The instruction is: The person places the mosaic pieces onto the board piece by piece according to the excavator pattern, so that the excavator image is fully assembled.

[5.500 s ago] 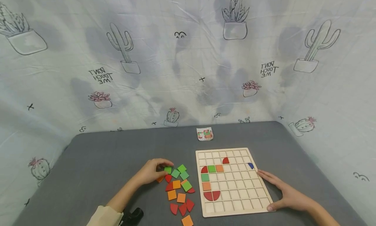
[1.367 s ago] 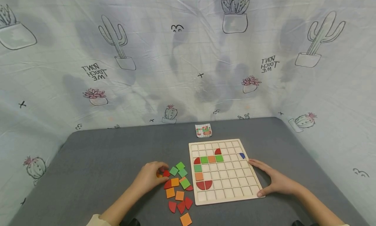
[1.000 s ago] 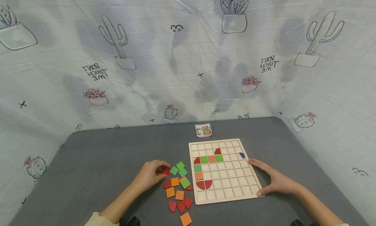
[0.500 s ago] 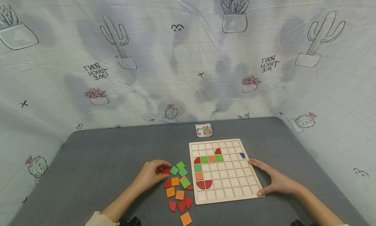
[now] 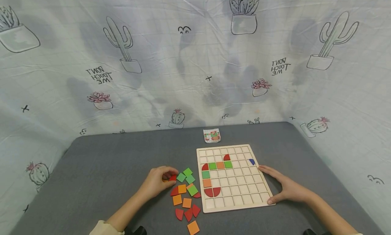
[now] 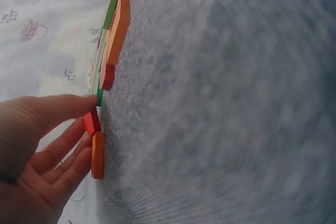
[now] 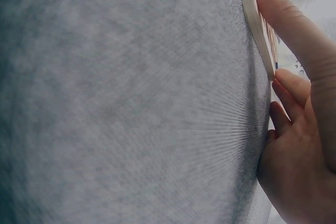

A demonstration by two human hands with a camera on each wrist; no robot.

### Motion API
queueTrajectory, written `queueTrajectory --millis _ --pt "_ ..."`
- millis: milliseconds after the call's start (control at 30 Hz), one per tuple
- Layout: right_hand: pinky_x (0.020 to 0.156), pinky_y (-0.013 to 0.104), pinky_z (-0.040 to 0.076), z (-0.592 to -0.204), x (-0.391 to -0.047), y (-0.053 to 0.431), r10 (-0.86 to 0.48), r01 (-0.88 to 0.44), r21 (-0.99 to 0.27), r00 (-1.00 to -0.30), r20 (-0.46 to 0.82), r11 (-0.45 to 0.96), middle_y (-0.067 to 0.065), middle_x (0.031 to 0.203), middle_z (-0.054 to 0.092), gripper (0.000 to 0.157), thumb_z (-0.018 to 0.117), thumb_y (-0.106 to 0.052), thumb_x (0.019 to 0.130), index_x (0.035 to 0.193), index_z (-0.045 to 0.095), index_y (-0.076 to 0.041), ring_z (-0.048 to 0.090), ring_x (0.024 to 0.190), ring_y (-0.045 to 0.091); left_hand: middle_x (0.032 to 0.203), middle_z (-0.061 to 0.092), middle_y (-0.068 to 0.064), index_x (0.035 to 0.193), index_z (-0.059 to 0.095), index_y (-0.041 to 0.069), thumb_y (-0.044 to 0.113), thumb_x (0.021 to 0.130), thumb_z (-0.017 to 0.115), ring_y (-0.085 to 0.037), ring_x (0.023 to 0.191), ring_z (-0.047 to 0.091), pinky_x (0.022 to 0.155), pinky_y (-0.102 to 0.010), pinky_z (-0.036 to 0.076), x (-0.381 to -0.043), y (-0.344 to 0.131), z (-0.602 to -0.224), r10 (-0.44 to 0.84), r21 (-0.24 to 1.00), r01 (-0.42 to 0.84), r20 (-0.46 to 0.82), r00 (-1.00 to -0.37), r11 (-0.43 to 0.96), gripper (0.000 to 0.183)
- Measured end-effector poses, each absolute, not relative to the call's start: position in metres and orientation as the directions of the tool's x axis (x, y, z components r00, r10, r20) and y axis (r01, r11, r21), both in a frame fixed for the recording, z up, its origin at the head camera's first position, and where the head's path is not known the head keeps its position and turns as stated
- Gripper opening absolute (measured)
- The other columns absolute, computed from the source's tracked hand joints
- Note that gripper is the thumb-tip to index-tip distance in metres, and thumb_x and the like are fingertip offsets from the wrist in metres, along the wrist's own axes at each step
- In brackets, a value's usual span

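Observation:
My left hand (image 5: 156, 181) pinches a red quarter-circle tile (image 5: 173, 178) between thumb and fingers at the left side of the loose tiles. In the left wrist view that red tile (image 6: 92, 121) stands just above an orange tile (image 6: 98, 157). My right hand (image 5: 288, 189) rests along the right edge of a wooden grid board (image 5: 241, 187), fingers extended and thumb at the near right corner. On the board lie red quarter-circles, green squares (image 5: 228, 164), orange squares (image 5: 207, 183) and a small blue piece (image 5: 252, 161).
Loose green tiles (image 5: 187, 172), orange squares (image 5: 193, 227) and red quarter-circles (image 5: 179, 214) are scattered left of the board, some overlapping. A small pattern card (image 5: 211, 135) lies beyond the board on the grey table (image 5: 122, 160). Patterned cloth hangs behind.
Since the oldest frame, a green square has come to lie on the board beside the orange one, and my left hand has moved from a green tile to the red one. My right hand stays at the board.

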State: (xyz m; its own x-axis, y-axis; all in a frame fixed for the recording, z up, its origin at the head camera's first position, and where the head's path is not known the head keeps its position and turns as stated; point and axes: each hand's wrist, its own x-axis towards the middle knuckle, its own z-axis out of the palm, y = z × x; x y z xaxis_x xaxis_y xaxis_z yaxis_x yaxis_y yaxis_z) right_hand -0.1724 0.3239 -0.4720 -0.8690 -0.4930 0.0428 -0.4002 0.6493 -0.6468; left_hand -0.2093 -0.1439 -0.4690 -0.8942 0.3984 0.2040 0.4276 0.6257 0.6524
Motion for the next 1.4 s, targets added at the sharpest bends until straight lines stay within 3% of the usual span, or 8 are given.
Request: queueTrajectory --millis 400,767,1400 --pt "0.094 0.032 0.034 -0.471 -0.172 0.323 -0.488 -0.396 -0.651 -0.872 0.045 0.647 0.018 0.146 0.028 0.102 0.084 -0.033 0.061 0.145 0.030 -0.013 0.012 0.126 -0.017 0.092 0.065 0.002 0.101 0.069 0.014 0.010 0.071 0.078 -0.011 0.073 0.060 0.059 -0.021 0.049 -0.208 -0.144 -0.458 0.363 0.691 0.382 0.182 -0.914 0.614 0.031" --pt "0.094 0.032 0.034 -0.472 -0.172 0.322 -0.490 -0.396 -0.652 -0.871 0.044 0.646 0.018 0.146 0.028 0.102 0.084 -0.033 0.061 0.145 0.030 -0.013 0.012 0.126 -0.017 0.091 0.066 0.002 0.101 0.069 0.012 0.011 0.071 0.079 -0.006 0.069 0.056 0.059 -0.020 0.047 -0.212 -0.134 -0.455 0.396 0.674 0.421 0.203 -0.896 0.607 0.031" --pt "0.092 0.030 0.036 -0.471 -0.173 0.324 -0.495 -0.392 -0.659 -0.868 0.034 0.641 0.019 0.147 0.027 0.102 0.084 -0.030 0.062 0.145 0.028 -0.013 0.011 0.125 -0.019 0.092 0.068 -0.002 0.104 0.068 0.008 0.012 0.076 0.075 -0.011 0.073 0.059 0.061 -0.020 0.046 -0.249 -0.026 -0.429 0.579 0.705 0.498 0.151 -0.801 0.505 0.029"
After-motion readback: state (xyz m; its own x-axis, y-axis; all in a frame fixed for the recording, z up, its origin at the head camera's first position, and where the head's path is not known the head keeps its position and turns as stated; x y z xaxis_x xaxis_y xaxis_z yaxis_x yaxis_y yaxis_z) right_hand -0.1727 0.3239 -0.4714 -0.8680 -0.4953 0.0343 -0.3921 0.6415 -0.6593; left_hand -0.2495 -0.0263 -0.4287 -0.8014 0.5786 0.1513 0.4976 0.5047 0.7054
